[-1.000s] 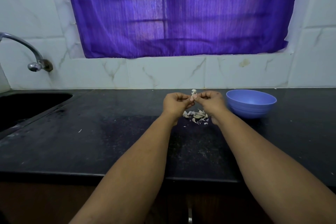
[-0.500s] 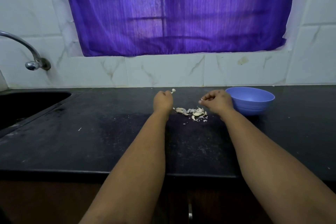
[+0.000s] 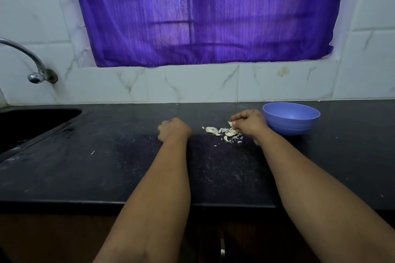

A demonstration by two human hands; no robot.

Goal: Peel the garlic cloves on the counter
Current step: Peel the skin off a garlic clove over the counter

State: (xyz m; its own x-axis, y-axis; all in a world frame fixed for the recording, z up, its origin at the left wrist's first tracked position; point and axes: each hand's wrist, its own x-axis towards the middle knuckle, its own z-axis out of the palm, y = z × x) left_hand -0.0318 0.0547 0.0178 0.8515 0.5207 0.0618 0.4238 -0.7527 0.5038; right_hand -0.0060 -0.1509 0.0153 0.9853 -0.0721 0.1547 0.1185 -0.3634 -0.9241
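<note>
A small pile of pale garlic cloves and loose skins [image 3: 222, 132] lies on the black counter [image 3: 106, 160]. My right hand [image 3: 250, 124] sits at the pile's right edge, its fingers curled and its fingertips pinching a garlic clove [image 3: 230, 123] at the top of the pile. My left hand [image 3: 174, 129] rests low over the counter, left of the pile and apart from it. I see it from the back with its fingers curled under, so whatever it may hold is hidden.
A blue bowl [image 3: 291, 117] stands just right of my right hand. A dark sink [image 3: 32, 121] is set into the counter at the far left, with a metal tap [image 3: 36, 70] above it. A tiled wall and a purple curtain close off the back.
My hands, which were together above the pile on one piece, have parted. The left went left and down with a small white bit that is now out of sight. The right dropped to the pile.
</note>
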